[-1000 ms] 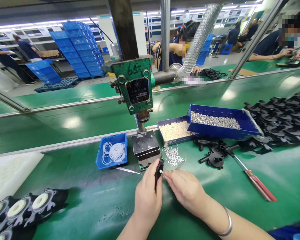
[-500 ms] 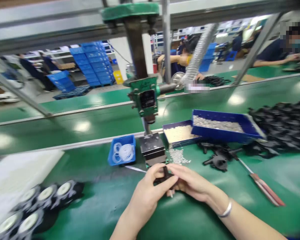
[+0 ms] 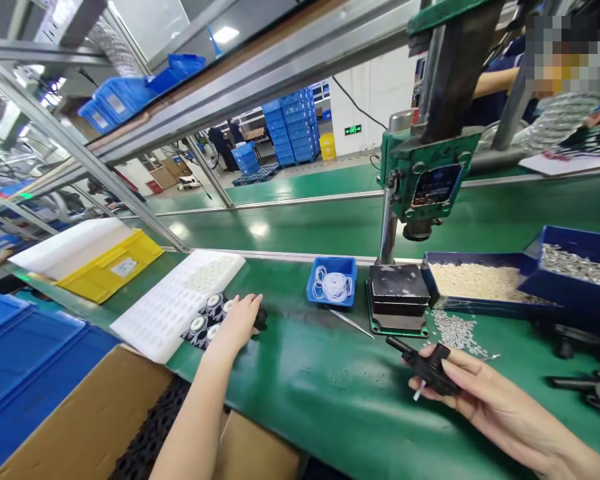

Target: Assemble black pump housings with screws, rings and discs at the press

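In my right hand (image 3: 473,393) is a black plastic part with tube-like stubs (image 3: 430,367), held above the green bench between thumb and fingers. A small white pin sticks out of its underside. My left hand (image 3: 240,323) reaches to the far left, fingers curled over a black part (image 3: 261,319) at the end of a group of similar ones. White round discs sit on these black parts (image 3: 200,327); my hand hides some of them. A press (image 3: 423,180) with a black metal block (image 3: 399,283) under it stands between my hands.
A blue tray (image 3: 331,300) of white rings and tweezers (image 3: 353,323) lie near the press. Bins of small cream (image 3: 473,277) and metal pieces (image 3: 580,263) stand right, with small bits (image 3: 455,330) spilled. A white tray (image 3: 150,320), yellow bin (image 3: 113,270) and cardboard box (image 3: 90,420) are left.
My hands have parted. The left has let go of the black stubbed part and moved left onto the disc-topped parts; the right keeps the stubbed part. My view has turned left.
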A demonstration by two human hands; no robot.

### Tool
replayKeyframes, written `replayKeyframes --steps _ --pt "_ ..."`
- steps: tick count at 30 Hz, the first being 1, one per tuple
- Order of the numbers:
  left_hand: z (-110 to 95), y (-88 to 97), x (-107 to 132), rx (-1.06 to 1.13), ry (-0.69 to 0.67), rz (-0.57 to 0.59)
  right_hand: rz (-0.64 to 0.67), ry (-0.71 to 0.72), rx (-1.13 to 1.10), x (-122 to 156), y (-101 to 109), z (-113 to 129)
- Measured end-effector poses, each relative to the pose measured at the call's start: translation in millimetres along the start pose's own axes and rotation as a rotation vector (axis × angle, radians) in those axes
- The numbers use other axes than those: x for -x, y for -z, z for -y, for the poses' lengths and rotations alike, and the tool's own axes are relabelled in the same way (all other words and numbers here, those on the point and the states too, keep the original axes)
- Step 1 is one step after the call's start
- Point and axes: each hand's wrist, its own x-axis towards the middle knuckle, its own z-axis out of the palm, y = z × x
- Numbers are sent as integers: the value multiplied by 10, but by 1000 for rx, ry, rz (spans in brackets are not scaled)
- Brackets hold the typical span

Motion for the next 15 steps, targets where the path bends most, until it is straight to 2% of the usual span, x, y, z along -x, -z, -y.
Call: replayKeyframes --steps 2,4,6,8,11,13,15 --pt "-18 14 23 37 -50 26 -21 41 -5 -21 -16 12" --pt "-230 0 77 94 -125 38 -52 93 -10 -33 -40 37" --pt "-588 -62 139 236 -224 46 -76 154 4 -35 -75 68" --pt "-1024 -162 181 499 -315 70 -83 217 37 -32 -117 100" --pt "-1666 -344 186 819 -407 164 -83 304 95 -31 -176 145" --pt "-1996 -464 161 942 -431 205 -92 343 128 -35 -206 175" --pt "-2214 -565 132 1038 -421 224 -107 365 157 -45 -229 199"
